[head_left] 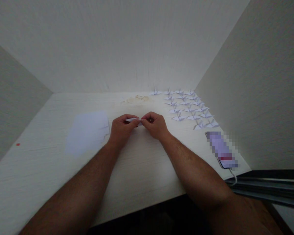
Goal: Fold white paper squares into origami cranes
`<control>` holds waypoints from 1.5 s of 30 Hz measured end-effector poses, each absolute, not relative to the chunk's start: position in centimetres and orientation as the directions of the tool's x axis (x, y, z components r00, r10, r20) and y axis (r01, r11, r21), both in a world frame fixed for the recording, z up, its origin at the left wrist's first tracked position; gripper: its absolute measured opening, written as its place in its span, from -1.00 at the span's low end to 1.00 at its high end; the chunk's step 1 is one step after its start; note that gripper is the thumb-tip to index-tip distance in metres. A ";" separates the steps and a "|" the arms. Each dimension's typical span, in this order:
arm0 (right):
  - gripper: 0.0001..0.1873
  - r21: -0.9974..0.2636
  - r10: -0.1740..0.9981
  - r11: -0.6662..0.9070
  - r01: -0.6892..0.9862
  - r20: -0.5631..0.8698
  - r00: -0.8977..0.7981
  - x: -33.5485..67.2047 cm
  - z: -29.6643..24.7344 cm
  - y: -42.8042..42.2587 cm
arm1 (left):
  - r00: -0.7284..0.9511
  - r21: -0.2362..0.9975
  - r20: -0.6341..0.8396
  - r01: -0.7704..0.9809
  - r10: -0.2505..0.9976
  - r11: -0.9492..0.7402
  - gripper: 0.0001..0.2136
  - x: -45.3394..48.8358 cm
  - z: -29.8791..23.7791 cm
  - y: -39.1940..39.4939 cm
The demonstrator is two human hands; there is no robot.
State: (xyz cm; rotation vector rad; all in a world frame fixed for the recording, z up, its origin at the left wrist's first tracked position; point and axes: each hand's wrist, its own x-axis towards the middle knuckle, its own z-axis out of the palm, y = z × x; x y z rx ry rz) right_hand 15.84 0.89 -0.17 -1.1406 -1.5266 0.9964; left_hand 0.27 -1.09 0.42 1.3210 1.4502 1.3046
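Both hands meet over the middle of the pale table (pixel 142 169), pinching a small folded piece of white paper (pixel 133 120). My left hand (pixel 124 129) grips it between thumb and fingers from the left, and a pointed end shows past those fingers. From the right, my right hand (pixel 155 124) pinches its other end with thumb and forefinger. Most of the folded paper is hidden by the fingers. Beyond my right hand, several white origami cranes (pixel 178 117) stand in rows toward the back right.
A stack of white paper sheets (pixel 88 132) lies left of my hands. At the right edge is a phone (pixel 221 150), partly blurred out, with a white cable (pixel 235 178). Brownish marks (pixel 142 97) show near the back wall (pixel 127 49). A red spot (pixel 18 144) is far left.
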 end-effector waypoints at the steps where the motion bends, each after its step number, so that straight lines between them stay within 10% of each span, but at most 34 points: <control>1: -0.83 -0.952 0.970 0.232 0.198 0.212 -0.116 15.8 -0.1 0.8 | -0.174 0.978 0.092 0.201 0.980 -0.056 -0.80 0.3 0.5 -1.1; 18: -0.84 -0.956 0.973 0.217 0.197 0.196 -0.122 15.9 -0.3 1.0 | -0.163 0.997 0.079 -0.006 0.984 -0.081 -0.83 0.1 -0.4 -0.6; 33: -0.81 -0.930 0.968 0.238 0.279 0.204 -0.145 16.1 0.2 1.0 | -0.134 0.960 0.109 0.273 0.985 -0.069 -0.83 0.3 0.3 -1.0; 45: -0.83 -0.969 0.983 0.162 0.185 0.142 -0.118 16.3 -0.1 1.5 | -0.174 0.993 0.111 0.050 0.978 -0.104 -0.86 0.2 -0.8 -0.3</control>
